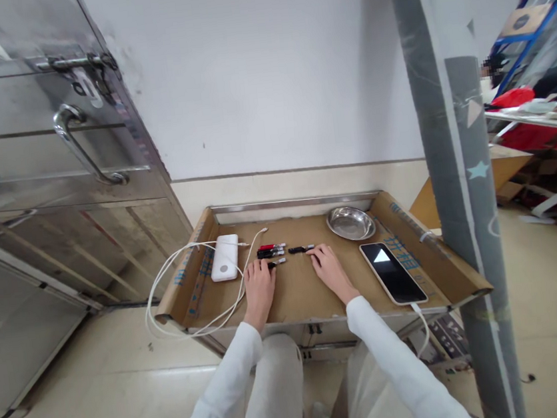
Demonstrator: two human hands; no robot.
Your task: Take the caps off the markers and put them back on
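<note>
My left hand (260,287) is at the cardboard-lined top, its fingers bent down around the near end of a black pen-like stick (277,263) with a pale end. Just beyond it a red stick (271,246) and black sticks (269,253) of the same sort lie side by side. My right hand (332,271) has its fingertips and thumb together at the silvery end of another black stick (297,250), which lies between the two hands. Fine markings on the sticks are too small to read.
To the left lie a white power bank (224,259) and a looped white cable (155,310) hanging over the edge. A steel bowl (351,223) stands at the back right; a phone (394,273) with a cable is nearer. A wrapped grey pipe (457,148) rises at right.
</note>
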